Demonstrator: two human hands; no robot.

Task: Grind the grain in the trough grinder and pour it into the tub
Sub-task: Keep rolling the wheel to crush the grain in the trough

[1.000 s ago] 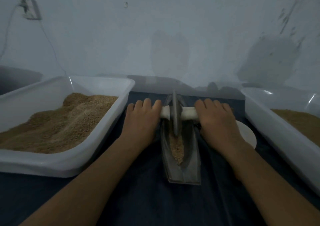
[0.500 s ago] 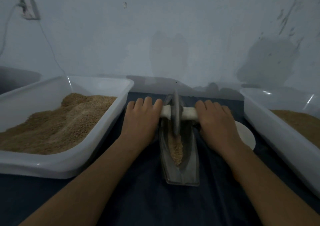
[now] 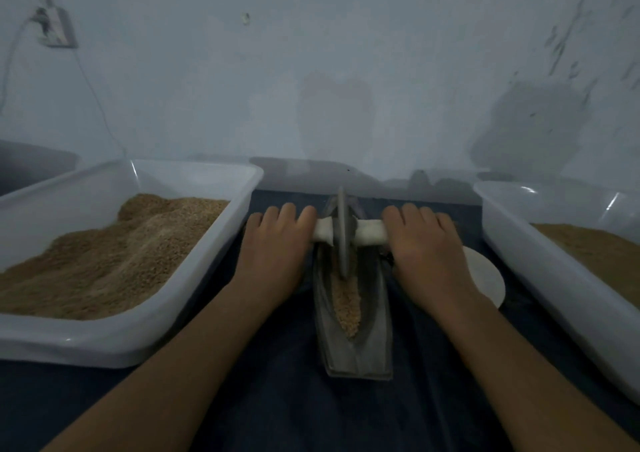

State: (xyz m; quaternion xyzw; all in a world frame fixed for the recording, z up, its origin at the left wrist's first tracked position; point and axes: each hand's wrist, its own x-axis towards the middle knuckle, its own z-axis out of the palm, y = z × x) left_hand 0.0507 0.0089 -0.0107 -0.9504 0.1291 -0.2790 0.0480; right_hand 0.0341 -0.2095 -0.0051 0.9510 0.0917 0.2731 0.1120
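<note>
A grey metal trough grinder [image 3: 372,340] lies lengthwise on the dark cloth in the middle, with tan grain [image 3: 347,304] along its groove. Its thin grinding wheel [image 3: 343,233] stands upright in the far half of the trough on a white axle handle [image 3: 370,231]. My left hand [image 3: 273,247] grips the handle's left end and my right hand [image 3: 424,249] grips its right end, fingers draped over the top. A white tub [image 3: 221,243] heaped with tan grain stands on the left. Another white tub [image 3: 540,264] holding a finer brown layer stands on the right.
A small white round dish [image 3: 485,275] lies between my right wrist and the right tub. A pale wall rises close behind the table, with a socket and cable [image 3: 55,29] at the upper left. Bare dark cloth [image 3: 294,406] lies in front of the trough.
Both hands stay on the handle. The wheel and hands have shifted only slightly toward me along the trough.
</note>
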